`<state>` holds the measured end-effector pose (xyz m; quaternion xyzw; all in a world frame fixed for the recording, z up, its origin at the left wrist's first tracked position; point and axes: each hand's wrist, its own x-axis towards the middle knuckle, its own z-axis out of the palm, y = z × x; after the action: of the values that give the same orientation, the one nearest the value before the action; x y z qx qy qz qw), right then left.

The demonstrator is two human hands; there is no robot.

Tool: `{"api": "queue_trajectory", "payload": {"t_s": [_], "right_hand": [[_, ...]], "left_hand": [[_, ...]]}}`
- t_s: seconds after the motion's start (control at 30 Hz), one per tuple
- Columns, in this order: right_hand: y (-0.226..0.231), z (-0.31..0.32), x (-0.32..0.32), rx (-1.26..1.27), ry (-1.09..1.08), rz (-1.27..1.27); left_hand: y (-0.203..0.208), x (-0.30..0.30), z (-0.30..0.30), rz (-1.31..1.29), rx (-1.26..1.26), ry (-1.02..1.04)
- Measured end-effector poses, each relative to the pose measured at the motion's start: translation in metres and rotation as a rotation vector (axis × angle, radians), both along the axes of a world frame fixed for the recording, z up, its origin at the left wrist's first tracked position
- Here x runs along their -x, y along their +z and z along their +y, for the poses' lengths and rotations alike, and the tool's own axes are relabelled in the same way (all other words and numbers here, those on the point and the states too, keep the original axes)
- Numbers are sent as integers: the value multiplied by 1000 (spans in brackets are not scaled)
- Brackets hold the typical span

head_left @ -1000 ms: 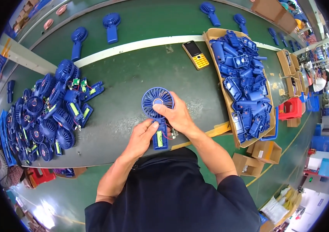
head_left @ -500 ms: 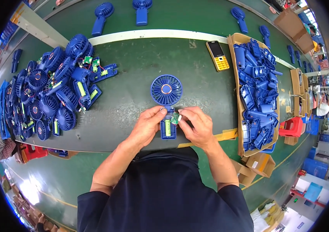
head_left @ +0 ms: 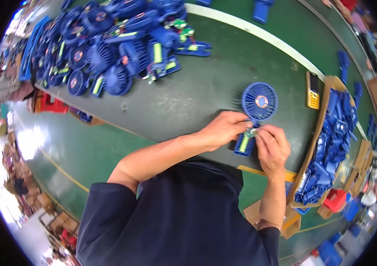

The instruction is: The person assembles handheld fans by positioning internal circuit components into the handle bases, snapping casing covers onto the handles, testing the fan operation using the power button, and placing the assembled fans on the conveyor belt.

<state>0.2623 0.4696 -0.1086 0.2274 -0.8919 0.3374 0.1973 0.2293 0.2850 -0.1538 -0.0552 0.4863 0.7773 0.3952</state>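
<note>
A blue handheld fan (head_left: pixel 259 101) lies on the green workbench, its round grille pointing away from me and its handle toward me. The handle is uncovered, and a yellow-green battery cell (head_left: pixel 244 144) sits inside. My left hand (head_left: pixel 227 128) is closed at the fan's neck, thumb and fingers pinching it just below the grille. From the other side, my right hand (head_left: pixel 273 145) pinches the edge of a small green circuit board (head_left: pixel 251 132) over the upper part of the handle. Fingertips partly hide the board and any wires.
A heap of blue fans with exposed batteries (head_left: pixel 117 80) covers the bench's left side. On the right stands a cardboard box (head_left: pixel 309 170) of blue plastic shells (head_left: pixel 330 142). A yellow keypad phone (head_left: pixel 313 90) lies beside it. Beyond a white rail (head_left: pixel 259 32), more fans lie.
The view has swung, so the bench things appear shifted and tilted. The fan stays between my hands; the board now sits closer over the handle, nearer my left fingers.
</note>
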Motion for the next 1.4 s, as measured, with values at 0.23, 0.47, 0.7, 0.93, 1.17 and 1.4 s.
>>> {"api": "queue_trajectory", "payload": {"t_s": [0.23,0.47,0.7,0.93,1.17,1.4], "right_hand": [[-9,4,-7,13,55,-34],[-5,8,-13,-4,12,-53],[-14,4,-8,34,93,-30],[-10,2,-15,5,38,0],[-9,4,-13,12,14,-149],[-1,1,-7,40,9,-288]], "left_hand": [[-7,-1,3,31,-59,48],[-4,0,4,85,-47,0],[-4,-1,-13,-42,-130,-21],[-6,1,-9,-33,-174,-50],[-3,4,-8,-11,-120,-120],[1,5,-10,-135,-177,-66]]}}
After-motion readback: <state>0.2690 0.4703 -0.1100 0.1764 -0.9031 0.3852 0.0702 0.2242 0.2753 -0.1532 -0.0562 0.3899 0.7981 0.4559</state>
